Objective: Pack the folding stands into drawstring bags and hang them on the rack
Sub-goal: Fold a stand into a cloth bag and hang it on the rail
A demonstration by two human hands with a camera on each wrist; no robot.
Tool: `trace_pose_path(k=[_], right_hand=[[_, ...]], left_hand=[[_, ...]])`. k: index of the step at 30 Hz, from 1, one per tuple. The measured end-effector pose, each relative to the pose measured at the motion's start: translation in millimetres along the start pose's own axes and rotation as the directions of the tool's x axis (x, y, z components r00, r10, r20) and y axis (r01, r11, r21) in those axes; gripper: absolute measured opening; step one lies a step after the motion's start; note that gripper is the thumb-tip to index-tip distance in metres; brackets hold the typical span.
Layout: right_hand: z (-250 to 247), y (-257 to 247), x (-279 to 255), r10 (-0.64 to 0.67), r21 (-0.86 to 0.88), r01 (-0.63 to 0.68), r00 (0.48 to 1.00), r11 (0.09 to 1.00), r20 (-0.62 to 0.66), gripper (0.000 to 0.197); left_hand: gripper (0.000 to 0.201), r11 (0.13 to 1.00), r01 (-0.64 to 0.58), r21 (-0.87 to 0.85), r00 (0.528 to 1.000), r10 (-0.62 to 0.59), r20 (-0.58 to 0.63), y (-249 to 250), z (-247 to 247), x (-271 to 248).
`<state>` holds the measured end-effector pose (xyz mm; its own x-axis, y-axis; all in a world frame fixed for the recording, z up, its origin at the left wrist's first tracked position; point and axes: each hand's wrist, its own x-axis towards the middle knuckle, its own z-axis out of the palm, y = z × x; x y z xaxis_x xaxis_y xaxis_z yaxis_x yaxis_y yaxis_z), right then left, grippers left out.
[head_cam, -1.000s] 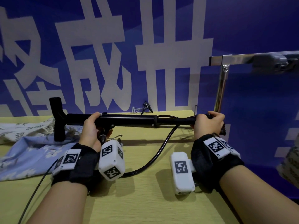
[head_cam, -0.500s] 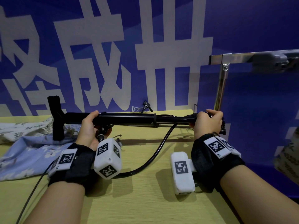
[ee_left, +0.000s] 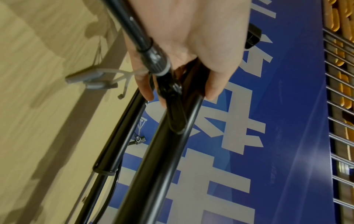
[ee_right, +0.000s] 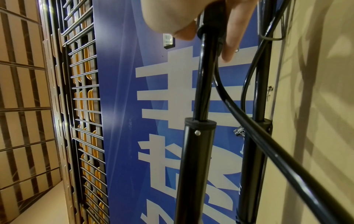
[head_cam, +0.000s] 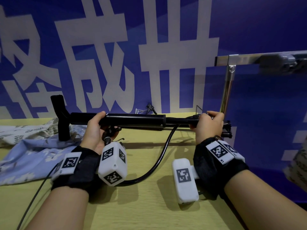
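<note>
Nearest the camera in the head view, both forearms reach up from the bottom edge, each wrist strapped with a black band and white marker blocks. A black cable [head_cam: 159, 156] loops across the yellow wooden desk [head_cam: 149, 211] between them. Mid-frame, the left hand [head_cam: 93, 130] curls its fingers around the thick tube of a black folding stand [head_cam: 134, 120], while the right hand [head_cam: 207, 125] clenches the thinner end of the same stand, which is held level above the desk. At the stand's left end a short black cross-piece points up and down over a pale blue floral drawstring bag [head_cam: 31, 156] lying crumpled at centre left (a second, greyish patterned cloth lies behind it).

The left wrist view shows what the head view hides: the fingers [ee_left: 214, 84] wrapping the tube from behind, and a knurled knob against the palm. The right wrist view shows a second parallel tube beside the gripped one.

Farthest back, a chrome rack [head_cam: 230, 83] stands at the upper right against a blue banner [head_cam: 249, 22] with large white characters.
</note>
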<state>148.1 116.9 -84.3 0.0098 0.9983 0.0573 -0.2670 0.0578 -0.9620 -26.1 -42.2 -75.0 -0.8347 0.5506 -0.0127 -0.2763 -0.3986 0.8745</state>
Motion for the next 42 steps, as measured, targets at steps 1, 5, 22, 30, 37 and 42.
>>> trace_pose_path(k=[1,5,22,30,37,42], right_hand=[[1,1,0,0.003,0.006,-0.003,1.0,1.0,0.006,0.018],[1,2,1,0.022,0.034,-0.022,1.0,0.999,0.016,0.018],[-1,1,1,0.043,0.002,-0.043,0.999,0.999,-0.01,0.009],[1,-1,-6,0.054,-0.007,-0.054,0.997,0.999,0.062,0.018],[2,-1,-6,0.062,-0.006,-0.062,0.98,0.998,0.189,0.022],[7,0,-10,0.062,-0.007,-0.062,0.97,0.998,0.236,0.031]], left_hand=[[0.02,1.0,0.005,-0.004,1.0,-0.005,0.008,0,0,0],[0.018,1.0,0.022,-0.018,1.0,-0.022,0.018,0,1,-1],[0.022,0.993,0.074,0.089,0.997,-0.073,-0.01,0,-5,0],[0.019,0.982,0.1,0.158,0.993,-0.107,0.038,-5,-1,3],[0.016,0.978,0.084,0.193,0.991,-0.102,0.086,-9,1,4],[0.016,0.978,0.083,0.191,0.989,-0.105,0.107,-11,3,4]])
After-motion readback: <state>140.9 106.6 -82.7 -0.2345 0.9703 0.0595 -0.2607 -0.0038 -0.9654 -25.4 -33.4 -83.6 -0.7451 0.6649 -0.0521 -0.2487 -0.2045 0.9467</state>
